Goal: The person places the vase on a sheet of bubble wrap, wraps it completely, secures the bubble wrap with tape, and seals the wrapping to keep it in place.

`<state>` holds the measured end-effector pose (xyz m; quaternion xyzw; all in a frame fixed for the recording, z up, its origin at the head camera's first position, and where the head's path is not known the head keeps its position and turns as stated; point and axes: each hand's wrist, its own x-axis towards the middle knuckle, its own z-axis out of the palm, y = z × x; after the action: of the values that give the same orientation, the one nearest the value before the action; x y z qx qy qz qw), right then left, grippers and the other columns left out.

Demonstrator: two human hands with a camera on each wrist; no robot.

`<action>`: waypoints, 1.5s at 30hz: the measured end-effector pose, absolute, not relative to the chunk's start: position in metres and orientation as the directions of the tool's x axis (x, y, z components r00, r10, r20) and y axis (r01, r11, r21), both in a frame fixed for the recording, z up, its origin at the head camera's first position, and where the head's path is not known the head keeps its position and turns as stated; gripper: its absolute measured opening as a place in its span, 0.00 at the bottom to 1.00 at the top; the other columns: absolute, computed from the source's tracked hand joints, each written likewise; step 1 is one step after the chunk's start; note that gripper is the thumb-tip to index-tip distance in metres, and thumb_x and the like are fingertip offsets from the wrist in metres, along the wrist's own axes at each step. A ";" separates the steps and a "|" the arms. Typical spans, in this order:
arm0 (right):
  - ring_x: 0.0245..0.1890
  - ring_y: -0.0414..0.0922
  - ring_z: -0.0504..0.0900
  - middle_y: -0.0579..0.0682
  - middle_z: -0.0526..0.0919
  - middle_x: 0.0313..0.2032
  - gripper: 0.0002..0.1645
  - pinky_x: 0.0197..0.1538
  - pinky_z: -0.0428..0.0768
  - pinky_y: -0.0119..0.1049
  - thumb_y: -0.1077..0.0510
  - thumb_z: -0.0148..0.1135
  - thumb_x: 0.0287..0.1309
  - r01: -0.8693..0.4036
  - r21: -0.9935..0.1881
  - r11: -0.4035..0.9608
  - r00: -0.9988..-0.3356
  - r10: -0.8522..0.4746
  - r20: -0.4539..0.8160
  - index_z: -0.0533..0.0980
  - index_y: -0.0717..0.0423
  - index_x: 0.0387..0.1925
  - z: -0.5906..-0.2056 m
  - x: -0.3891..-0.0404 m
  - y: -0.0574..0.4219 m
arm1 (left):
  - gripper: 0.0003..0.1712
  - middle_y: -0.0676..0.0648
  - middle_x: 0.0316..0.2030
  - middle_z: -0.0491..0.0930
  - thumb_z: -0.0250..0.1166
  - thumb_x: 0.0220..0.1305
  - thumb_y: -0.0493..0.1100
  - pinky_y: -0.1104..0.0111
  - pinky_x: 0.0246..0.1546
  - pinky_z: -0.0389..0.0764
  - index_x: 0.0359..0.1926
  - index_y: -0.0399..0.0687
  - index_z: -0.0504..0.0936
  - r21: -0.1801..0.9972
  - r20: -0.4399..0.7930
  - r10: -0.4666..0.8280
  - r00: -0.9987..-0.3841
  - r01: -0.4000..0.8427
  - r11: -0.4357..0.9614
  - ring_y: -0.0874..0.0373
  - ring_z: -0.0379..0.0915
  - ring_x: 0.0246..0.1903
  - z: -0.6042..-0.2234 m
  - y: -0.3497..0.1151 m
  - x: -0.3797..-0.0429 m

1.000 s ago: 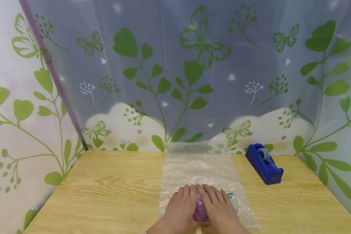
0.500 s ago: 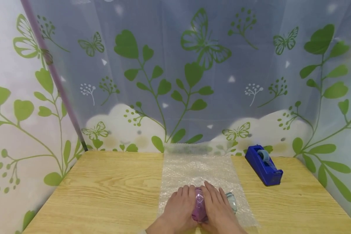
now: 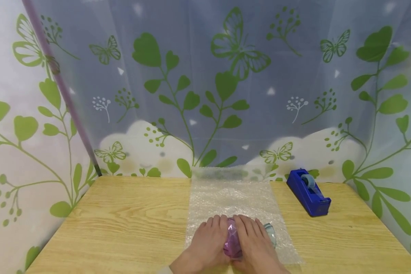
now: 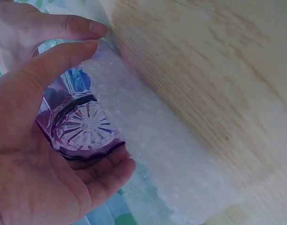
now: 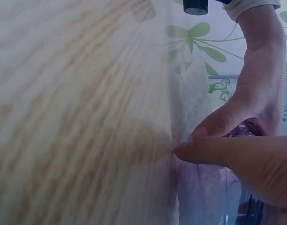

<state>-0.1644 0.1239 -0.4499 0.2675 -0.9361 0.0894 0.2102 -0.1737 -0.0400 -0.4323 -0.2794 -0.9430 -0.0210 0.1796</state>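
Purple glass (image 3: 231, 242) lies on its side between the two hands, in the near part of the worktop (image 3: 140, 213), a little right of its middle. On my feed the left hand (image 3: 209, 241) is curled round the base end, fingers beneath and thumb up on the bubble wrap (image 3: 231, 196); from the left wrist I get the star of ridges in the base. The right hand (image 3: 256, 241) grips just beside it, fingers bent over the glass, thumb on the wrap with its tip close to the left one. Past that hand's outer side I see a pale bluish glassy end (image 3: 270, 233); I cannot tell whether it belongs to the same piece. The sheet runs back past the worktop's far edge, in front of the leaf-printed curtain (image 3: 191, 72). Toward the far right corner, well apart from the hands, I have a blue tape dispenser (image 3: 311, 203) holding a roll of tape (image 3: 307, 179). A slanting purplish pole (image 3: 66, 95) comes down at the far left corner.
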 end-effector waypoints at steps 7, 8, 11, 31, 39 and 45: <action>0.54 0.56 0.71 0.60 0.73 0.52 0.61 0.58 0.66 0.56 0.42 0.80 0.19 -0.515 -0.023 0.857 -0.774 -0.453 0.442 0.65 0.63 0.59 -0.449 -0.167 0.121 | 0.46 0.48 0.32 0.70 0.77 0.30 0.62 0.69 0.29 0.76 0.46 0.39 0.69 -0.038 0.303 0.531 -0.791 0.547 0.836 0.57 0.70 0.31 -0.429 -0.040 -0.178; 0.53 0.56 0.72 0.60 0.73 0.51 0.61 0.58 0.67 0.55 0.42 0.80 0.19 -0.516 -0.013 0.856 -0.768 -0.456 0.450 0.66 0.64 0.58 -0.449 -0.168 0.122 | 0.46 0.48 0.32 0.70 0.77 0.31 0.62 0.70 0.29 0.76 0.46 0.39 0.69 -0.037 0.302 0.536 -0.789 0.552 0.833 0.56 0.70 0.31 -0.429 -0.040 -0.179; 0.52 0.55 0.73 0.59 0.75 0.49 0.60 0.57 0.69 0.51 0.41 0.79 0.18 -0.524 0.023 0.852 -0.742 -0.469 0.479 0.67 0.64 0.57 -0.449 -0.170 0.123 | 0.45 0.47 0.32 0.70 0.77 0.32 0.61 0.70 0.30 0.76 0.46 0.38 0.69 -0.026 0.293 0.550 -0.782 0.568 0.822 0.56 0.70 0.31 -0.428 -0.040 -0.180; 0.46 0.52 0.76 0.54 0.76 0.45 0.56 0.45 0.78 0.48 0.32 0.74 0.28 -0.552 0.002 0.834 -0.785 -0.520 0.335 0.68 0.62 0.55 -0.431 -0.169 0.128 | 0.47 0.51 0.32 0.69 0.77 0.33 0.65 0.73 0.30 0.73 0.46 0.41 0.68 0.098 0.113 0.613 -0.782 0.623 0.776 0.61 0.68 0.30 -0.417 -0.046 -0.183; 0.37 0.45 0.76 0.48 0.76 0.37 0.52 0.32 0.78 0.43 0.22 0.65 0.33 -0.583 -0.021 0.812 -0.766 -0.542 0.346 0.70 0.57 0.50 -0.427 -0.166 0.128 | 0.48 0.53 0.32 0.69 0.77 0.31 0.66 0.73 0.31 0.74 0.47 0.42 0.68 0.200 0.004 0.611 -0.792 0.599 0.775 0.63 0.68 0.31 -0.410 -0.049 -0.181; 0.37 0.44 0.75 0.46 0.75 0.38 0.54 0.32 0.77 0.43 0.19 0.60 0.35 -0.593 -0.086 0.801 -0.796 -0.565 0.219 0.71 0.57 0.51 -0.418 -0.165 0.131 | 0.47 0.54 0.32 0.68 0.78 0.33 0.64 0.76 0.33 0.73 0.48 0.42 0.68 0.283 -0.070 0.623 -0.779 0.583 0.761 0.66 0.67 0.29 -0.407 -0.049 -0.181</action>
<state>-0.1651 0.1313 -0.4177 0.3064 -0.9445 0.0754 0.0914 -0.1809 -0.0492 -0.4068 -0.3226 -0.9350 -0.1236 -0.0802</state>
